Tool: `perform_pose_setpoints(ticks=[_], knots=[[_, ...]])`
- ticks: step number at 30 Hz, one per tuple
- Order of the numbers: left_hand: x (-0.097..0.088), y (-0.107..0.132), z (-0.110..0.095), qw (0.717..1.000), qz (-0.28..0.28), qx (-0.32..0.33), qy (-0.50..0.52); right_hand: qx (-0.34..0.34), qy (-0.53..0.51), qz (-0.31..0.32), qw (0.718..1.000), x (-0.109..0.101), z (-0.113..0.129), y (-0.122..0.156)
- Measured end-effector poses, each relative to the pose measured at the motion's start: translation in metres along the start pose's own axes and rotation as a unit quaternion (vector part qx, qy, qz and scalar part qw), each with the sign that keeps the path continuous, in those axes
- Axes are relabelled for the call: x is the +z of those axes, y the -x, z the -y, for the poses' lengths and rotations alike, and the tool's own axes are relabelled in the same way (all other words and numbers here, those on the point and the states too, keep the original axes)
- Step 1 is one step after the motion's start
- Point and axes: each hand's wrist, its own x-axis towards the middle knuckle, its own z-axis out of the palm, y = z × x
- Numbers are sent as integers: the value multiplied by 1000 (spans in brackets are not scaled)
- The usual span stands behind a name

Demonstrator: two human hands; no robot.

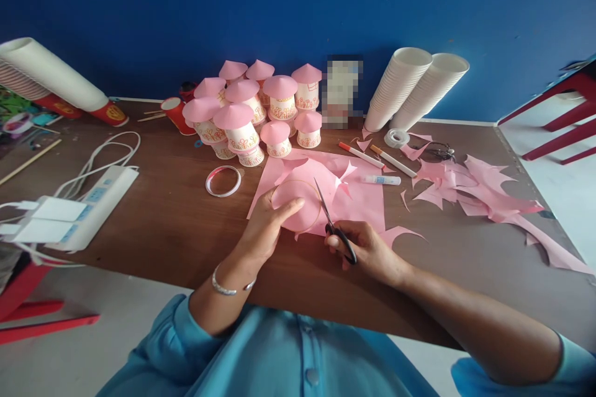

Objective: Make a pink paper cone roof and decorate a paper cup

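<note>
Left grip pinched on pink paper disc, right grip wrapped round black-handled scissors, blades alongside disc, contact unclear.

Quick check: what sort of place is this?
Probably an indoor craft workspace: cups with pink cone tops stand by a blue wall, pink paper scraps lie on the brown table, and the right hand holds scissors.

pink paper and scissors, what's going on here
A person's left hand holds a round pink paper disc; the right hand holds black-handled metal scissors, blades by the disc's right edge. A pink paper sheet lies on the brown table. White patterned cups with pink cone-shaped tops stand behind, and pink paper scraps lie to the right.
</note>
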Motion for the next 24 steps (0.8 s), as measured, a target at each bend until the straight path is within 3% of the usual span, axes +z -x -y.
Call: perform_pose_setpoints(ticks=[24], knots=[[5,3,-3,1000,11,-12,9,3,9,-5,1000,0,-3,0]])
